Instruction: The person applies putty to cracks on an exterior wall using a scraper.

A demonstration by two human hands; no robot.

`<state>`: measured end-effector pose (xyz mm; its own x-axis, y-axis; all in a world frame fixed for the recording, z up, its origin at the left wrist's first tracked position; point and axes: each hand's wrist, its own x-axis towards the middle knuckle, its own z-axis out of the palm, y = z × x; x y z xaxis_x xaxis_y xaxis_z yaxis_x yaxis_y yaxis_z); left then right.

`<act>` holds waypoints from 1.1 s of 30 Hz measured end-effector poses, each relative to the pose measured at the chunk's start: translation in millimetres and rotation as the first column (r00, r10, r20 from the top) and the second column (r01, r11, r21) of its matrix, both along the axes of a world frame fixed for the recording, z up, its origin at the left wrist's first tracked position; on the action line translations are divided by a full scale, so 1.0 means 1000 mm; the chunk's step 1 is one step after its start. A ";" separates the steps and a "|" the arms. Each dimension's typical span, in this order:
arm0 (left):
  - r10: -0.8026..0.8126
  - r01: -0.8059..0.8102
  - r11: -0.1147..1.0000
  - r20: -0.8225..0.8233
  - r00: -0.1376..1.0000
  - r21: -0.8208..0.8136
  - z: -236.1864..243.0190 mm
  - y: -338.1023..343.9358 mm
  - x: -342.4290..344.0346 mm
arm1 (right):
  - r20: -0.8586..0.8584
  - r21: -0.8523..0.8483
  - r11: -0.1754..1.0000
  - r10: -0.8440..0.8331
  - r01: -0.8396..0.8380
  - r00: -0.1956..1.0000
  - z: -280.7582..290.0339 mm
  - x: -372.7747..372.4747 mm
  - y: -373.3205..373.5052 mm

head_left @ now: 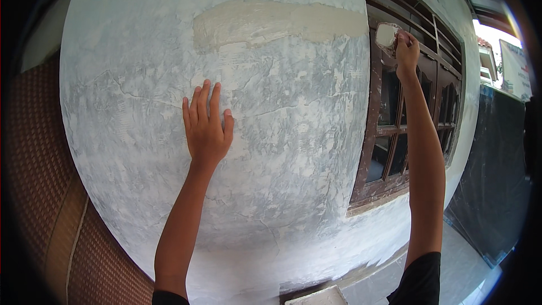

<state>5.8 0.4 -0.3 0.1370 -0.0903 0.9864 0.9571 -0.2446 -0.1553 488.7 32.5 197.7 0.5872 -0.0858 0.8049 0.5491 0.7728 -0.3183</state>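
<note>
A grey-white wall [271, 152] with cracks and rough patches fills the middle. Across its upper right runs a smooth beige band of putty [276, 20]. My left hand [208, 127] is spread on or just before the wall below that band, fingers pointing up and holding nothing. Raised at the upper right, my right hand [408, 53] pinches a small squarish putty scraper [387, 35] by its edge. Pale putty smears cover its face and its rim looks brown. It shows in front of the window frame, apart from the putty band.
A brown wooden window [389, 130] with glass panes and a slatted top is set in the wall at right. Beyond it stands a dark panel [485, 175]. Brown woven matting [34, 181] covers the left side. A pale tray-like object [317, 297] peeks in at the bottom.
</note>
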 end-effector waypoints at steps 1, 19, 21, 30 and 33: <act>-0.004 0.004 1.000 0.001 1.000 0.004 -0.001 0.000 -0.002 | 0.013 -0.017 0.996 0.093 -0.092 0.996 -0.004 -0.011 -0.004; -0.110 0.110 0.978 0.015 0.994 -0.178 -0.038 -0.030 -0.014 | 0.467 0.018 0.943 0.286 -0.332 0.837 -0.073 -0.149 -0.070; -0.135 0.142 0.968 0.052 0.990 -0.206 -0.040 -0.038 -0.021 | 0.471 0.006 0.922 0.339 -0.388 0.814 -0.076 -0.167 -0.073; -0.137 0.153 0.976 0.111 0.984 -0.154 -0.020 -0.054 -0.078 | 0.487 -0.090 0.922 0.372 -0.378 0.790 -0.058 -0.270 -0.079; -0.160 0.172 0.976 0.102 0.982 -0.130 -0.007 -0.053 -0.097 | 0.478 -0.110 0.941 0.332 -0.319 0.813 -0.046 -0.304 -0.074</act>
<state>-90.9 -53.0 -7.3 0.0416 0.0336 0.9986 0.9099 -0.4142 -0.0240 184.2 -41.2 151.4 0.1138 0.0633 0.9915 0.3545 0.9297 -0.1001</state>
